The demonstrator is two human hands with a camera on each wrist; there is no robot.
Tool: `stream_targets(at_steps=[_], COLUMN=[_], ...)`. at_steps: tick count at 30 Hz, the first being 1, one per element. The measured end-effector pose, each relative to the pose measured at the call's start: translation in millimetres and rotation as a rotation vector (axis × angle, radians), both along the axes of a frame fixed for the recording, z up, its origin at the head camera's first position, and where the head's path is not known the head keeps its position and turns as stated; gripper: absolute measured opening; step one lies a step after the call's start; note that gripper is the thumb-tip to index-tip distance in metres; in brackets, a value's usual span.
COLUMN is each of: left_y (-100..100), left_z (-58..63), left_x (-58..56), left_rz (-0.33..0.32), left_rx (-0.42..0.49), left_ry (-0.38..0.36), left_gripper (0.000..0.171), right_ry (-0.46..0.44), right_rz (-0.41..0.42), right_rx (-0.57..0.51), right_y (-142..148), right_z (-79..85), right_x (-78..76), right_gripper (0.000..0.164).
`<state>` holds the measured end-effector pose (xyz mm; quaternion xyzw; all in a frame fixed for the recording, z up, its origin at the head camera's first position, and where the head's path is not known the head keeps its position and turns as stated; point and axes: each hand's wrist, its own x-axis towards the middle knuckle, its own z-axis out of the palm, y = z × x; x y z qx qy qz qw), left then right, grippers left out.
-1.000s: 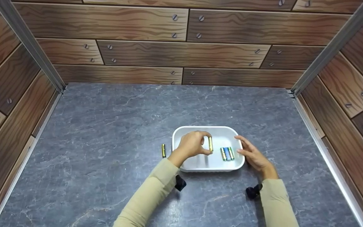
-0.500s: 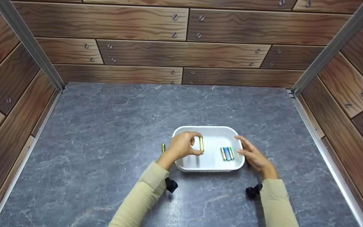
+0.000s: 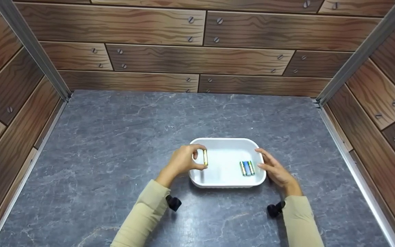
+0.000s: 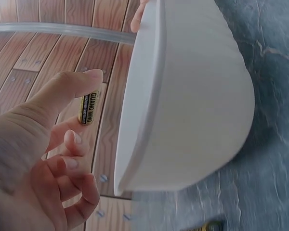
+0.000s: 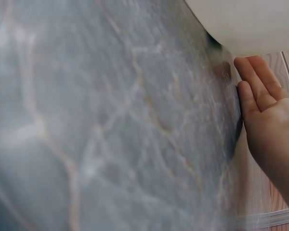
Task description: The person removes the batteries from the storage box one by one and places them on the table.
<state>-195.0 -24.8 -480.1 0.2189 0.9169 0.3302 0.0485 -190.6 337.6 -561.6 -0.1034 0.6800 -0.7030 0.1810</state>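
Between thumb and fingertips my left hand (image 3: pixel 183 159) pinches a gold and black battery (image 3: pixel 205 157), held upright over the left end of a white plastic tub (image 3: pixel 228 186). In the left wrist view the battery (image 4: pixel 88 107) shows printed lettering and sits beside the tub's rim (image 4: pixel 156 62). My right hand (image 3: pixel 277 171) holds the tub's right wall, thumb and a finger over the rim; the right wrist view has its other fingers (image 5: pixel 260 82) extended beneath the tub's side. Three batteries (image 3: pixel 247 168), gold-green and blue, lie side by side inside the tub.
Another battery (image 4: pixel 209 226) lies on the grey marbled table (image 4: pixel 274 144) left of the tub, hidden behind my left hand in the head view. Wood-patterned panels (image 3: pixel 149 58) wall the table at the back and sides, with metal corner posts (image 3: pixel 36 51).
My left hand has moved left across the tub with the battery, from near its middle to its left end. The right hand and the tub have stayed put.
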Motion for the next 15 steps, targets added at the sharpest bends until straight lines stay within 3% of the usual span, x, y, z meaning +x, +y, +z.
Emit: stream_targets(at_steps=[15], left_y=[-32], left_z=[-5.0], left_x=[1.1], left_rz=[0.051], left_rx=[0.044], left_ry=[-0.034], left_gripper=[0.054], right_ry=[-0.011], right_rz=[-0.007], right_rx=[-0.006], right_y=[0], right_z=[-0.8], right_x=[0.0], right_gripper=[0.049])
